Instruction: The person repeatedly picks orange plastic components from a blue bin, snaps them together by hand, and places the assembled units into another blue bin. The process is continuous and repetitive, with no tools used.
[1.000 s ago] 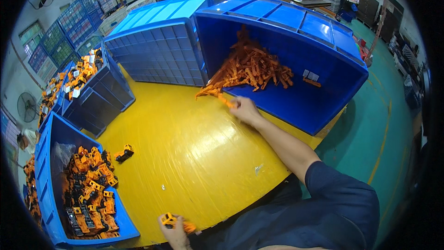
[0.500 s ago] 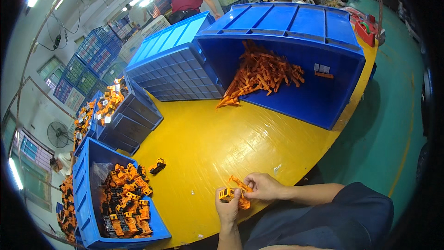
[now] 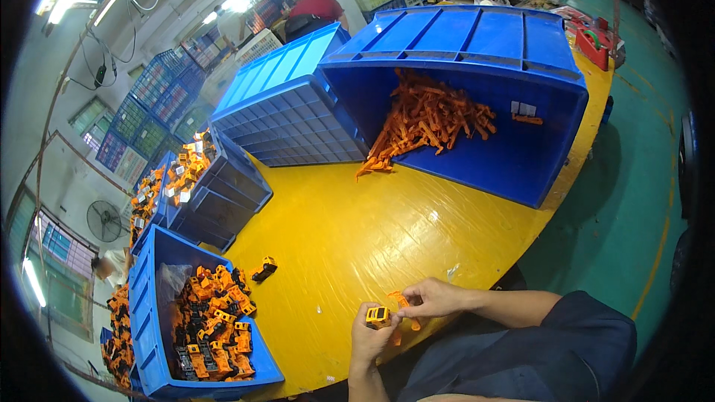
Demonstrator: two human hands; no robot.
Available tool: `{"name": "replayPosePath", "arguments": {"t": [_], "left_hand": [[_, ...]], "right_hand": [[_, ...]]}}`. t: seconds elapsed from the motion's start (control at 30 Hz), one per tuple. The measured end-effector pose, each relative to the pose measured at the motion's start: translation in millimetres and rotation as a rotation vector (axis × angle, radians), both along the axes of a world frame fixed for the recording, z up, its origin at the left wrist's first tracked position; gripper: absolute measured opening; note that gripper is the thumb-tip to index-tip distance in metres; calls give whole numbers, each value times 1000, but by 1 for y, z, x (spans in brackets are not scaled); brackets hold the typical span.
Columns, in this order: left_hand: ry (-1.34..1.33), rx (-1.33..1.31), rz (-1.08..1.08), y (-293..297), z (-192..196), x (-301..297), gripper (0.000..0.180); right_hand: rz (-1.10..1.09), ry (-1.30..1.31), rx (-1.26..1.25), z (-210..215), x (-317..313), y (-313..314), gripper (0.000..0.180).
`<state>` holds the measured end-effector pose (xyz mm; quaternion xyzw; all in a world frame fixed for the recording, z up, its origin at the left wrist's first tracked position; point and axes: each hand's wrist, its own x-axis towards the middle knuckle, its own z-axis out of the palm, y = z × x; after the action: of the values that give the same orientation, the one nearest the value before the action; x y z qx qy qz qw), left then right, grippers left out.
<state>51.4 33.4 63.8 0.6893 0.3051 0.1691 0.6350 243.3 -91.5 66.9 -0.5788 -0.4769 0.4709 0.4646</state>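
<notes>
My left hand (image 3: 366, 341) is closed around a small orange and black toy truck (image 3: 377, 313), its cab showing above the fingers. Just to the right, my right hand (image 3: 434, 298) pinches a thin orange plastic arm piece (image 3: 399, 298), part of which is covered by the fingers. The two hands meet close together over the front edge of the yellow table (image 3: 328, 216). Another bit of orange plastic shows below them, but what it belongs to is hidden.
At left, a blue bin (image 3: 145, 320) holds many toy trucks; a single toy truck (image 3: 264, 269) lies beside it. Orange arm pieces (image 3: 432, 119) spill from a tipped blue bin (image 3: 514, 167) at the back. Another tipped bin (image 3: 290, 130) adjoins it. A person (image 3: 316, 6) is beyond.
My hands have drawn closer together, and the arm piece is now nearer the truck's far side. The whole view has shifted slightly. The person at the back has bent lower.
</notes>
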Motion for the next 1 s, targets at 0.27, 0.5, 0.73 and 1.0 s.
{"name": "replayPosePath", "arguments": {"t": [0.27,0.5,0.73,1.0], "left_hand": [[-7,-387,6,3,8,-3,33],[-214,-548,52,-13,-5,6,40],[-440,-830,249,-4,-11,24,65],[-711,-817,239,-9,9,21,52]], "right_hand": [[-64,55,-32,7,-16,-13,30],[-261,154,48,-4,-27,-13,24],[-259,-87,102,20,-12,-1,20],[-266,-382,228,52,-25,18,20]]}}
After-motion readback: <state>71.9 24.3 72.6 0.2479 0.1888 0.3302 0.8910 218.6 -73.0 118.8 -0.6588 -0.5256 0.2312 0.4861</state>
